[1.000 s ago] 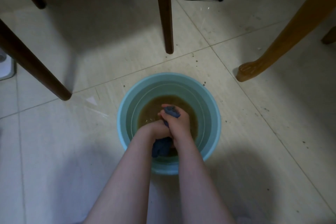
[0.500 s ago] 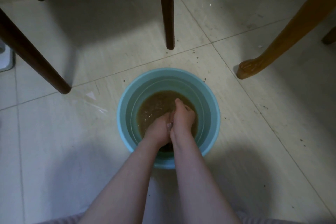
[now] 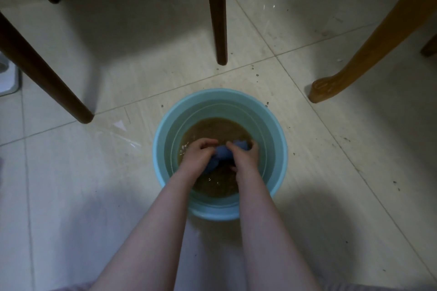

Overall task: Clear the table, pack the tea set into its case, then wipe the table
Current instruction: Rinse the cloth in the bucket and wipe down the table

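2 bare forearms reach forward and down, hands side by side.
The left hand (image 3: 201, 156) and right hand (image 3: 246, 158) each curl their fingers round 1 end of a wadded blue cloth (image 3: 222, 155).

No text, label, brand, number or sign can be read
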{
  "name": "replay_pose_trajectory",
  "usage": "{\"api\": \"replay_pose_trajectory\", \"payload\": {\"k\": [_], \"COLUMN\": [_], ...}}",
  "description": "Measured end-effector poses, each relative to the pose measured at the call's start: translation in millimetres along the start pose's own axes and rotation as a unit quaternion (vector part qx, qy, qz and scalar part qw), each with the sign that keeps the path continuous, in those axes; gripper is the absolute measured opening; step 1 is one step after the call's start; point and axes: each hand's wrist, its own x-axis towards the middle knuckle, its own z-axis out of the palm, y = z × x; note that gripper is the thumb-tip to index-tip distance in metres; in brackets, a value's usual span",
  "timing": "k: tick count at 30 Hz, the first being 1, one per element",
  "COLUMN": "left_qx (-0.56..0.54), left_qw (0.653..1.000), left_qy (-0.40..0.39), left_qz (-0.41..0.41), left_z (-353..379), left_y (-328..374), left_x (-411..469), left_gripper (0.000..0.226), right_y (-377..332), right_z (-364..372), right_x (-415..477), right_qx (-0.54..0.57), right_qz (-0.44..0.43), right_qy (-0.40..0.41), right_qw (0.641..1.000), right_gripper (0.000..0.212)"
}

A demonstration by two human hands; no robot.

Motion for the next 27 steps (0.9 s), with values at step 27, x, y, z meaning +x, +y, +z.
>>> {"api": "replay_pose_trajectory", "payload": {"k": [27], "left_qx": [0.26], "left_qw": [0.947], "left_qy": [0.188], "left_qz": [0.024], "left_z": [-9.6], "left_y": [-19.0], "left_x": [17.0], "left_gripper": [0.038], "right_y": [18.4], "right_z": [4.2], "right_x": [-10.4], "right_qx": [-0.627], "right_qz": [-0.314], "right_qy": [-0.129], "right_qw": [0.701], "right_gripper": [0.063]}}
